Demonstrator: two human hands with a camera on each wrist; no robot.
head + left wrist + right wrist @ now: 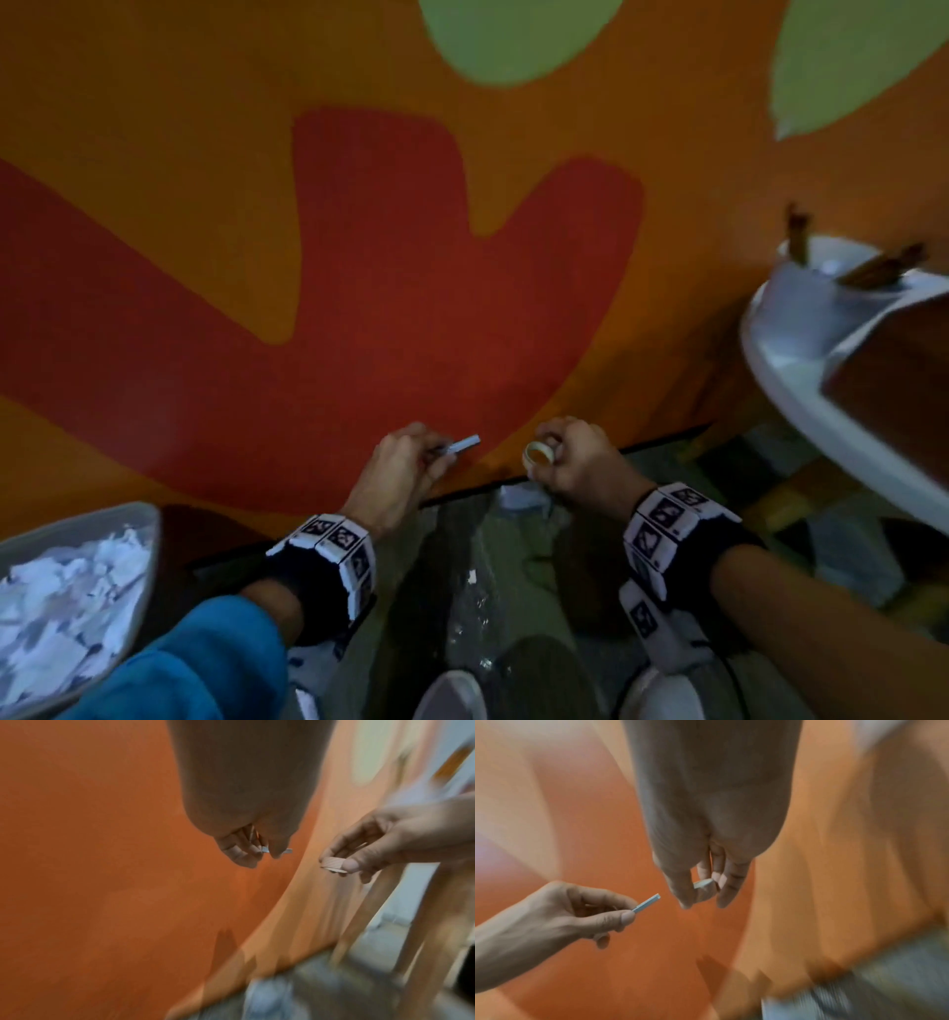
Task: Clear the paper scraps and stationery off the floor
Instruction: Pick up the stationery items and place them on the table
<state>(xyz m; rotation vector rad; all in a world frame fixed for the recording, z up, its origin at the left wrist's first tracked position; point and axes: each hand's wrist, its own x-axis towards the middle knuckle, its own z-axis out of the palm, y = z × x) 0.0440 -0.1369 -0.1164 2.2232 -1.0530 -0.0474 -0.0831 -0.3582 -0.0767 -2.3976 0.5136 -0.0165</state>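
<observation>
**Both hands holding stationery above the orange mat**

The left hand (398, 475) is pinching a short, flat, pale blue-grey stick (462, 445) between thumb and fingers (627, 918); what the stick is cannot be told. One end is poking out toward the right hand. The remaining fingers are curling under the palm.

The right hand (575, 470) is gripping a small cream-coloured roll of tape (539, 453), thumb on one side and fingers (727, 882) on the other, the roll's open centre facing the left hand. Hands are sitting near each other, not touching, the stick's tip pointing at the roll.

Both are hovering over the near edge of a large orange floor mat with red and pale green shapes (205, 205). Just below the right hand, a small white paper scrap (518, 497) is lying on the grey floor (590, 565) at the mat's edge.

At lower left, a grey bin (67, 524) is holding a heap of torn white paper scraps (67, 606). At right, a round white desk (801, 380) is carrying a white cup with brown sticks (832, 257). Views are blurring; finer detail is not readable.
</observation>
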